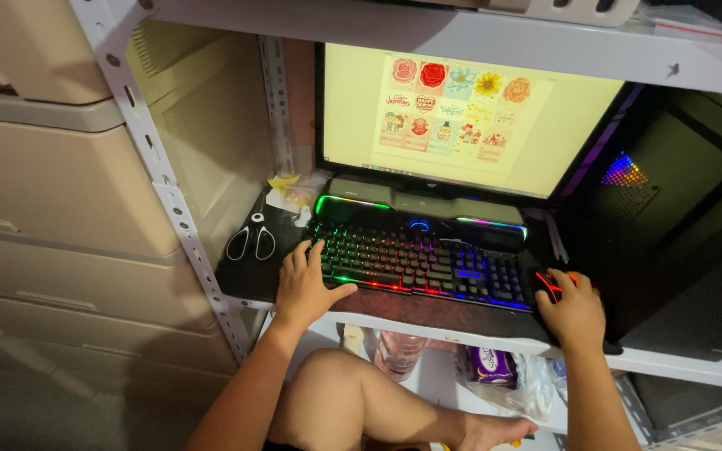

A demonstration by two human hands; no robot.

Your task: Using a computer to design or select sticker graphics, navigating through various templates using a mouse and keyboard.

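Observation:
A keyboard [428, 263] with rainbow backlight lies on a dark mat on a white metal shelf [461, 327]. My left hand [304, 286] rests flat on the keyboard's left end, fingers spread over the keys. Over at the right end, my right hand [574, 307] cups a black mouse [548, 282] with red lights. Behind the keyboard stands a monitor [470, 117] showing a pale page with rows of flower and card pictures. A lit soundbar [424, 209] sits under the screen.
Black-handled scissors [251, 238] lie left of the keyboard. A dark computer tower [670, 225] with coloured lights stands at the right. A beige cabinet [43, 184] fills the left side. Below the shelf are my bare knee [353, 392], a bottle and a purple packet [495, 366].

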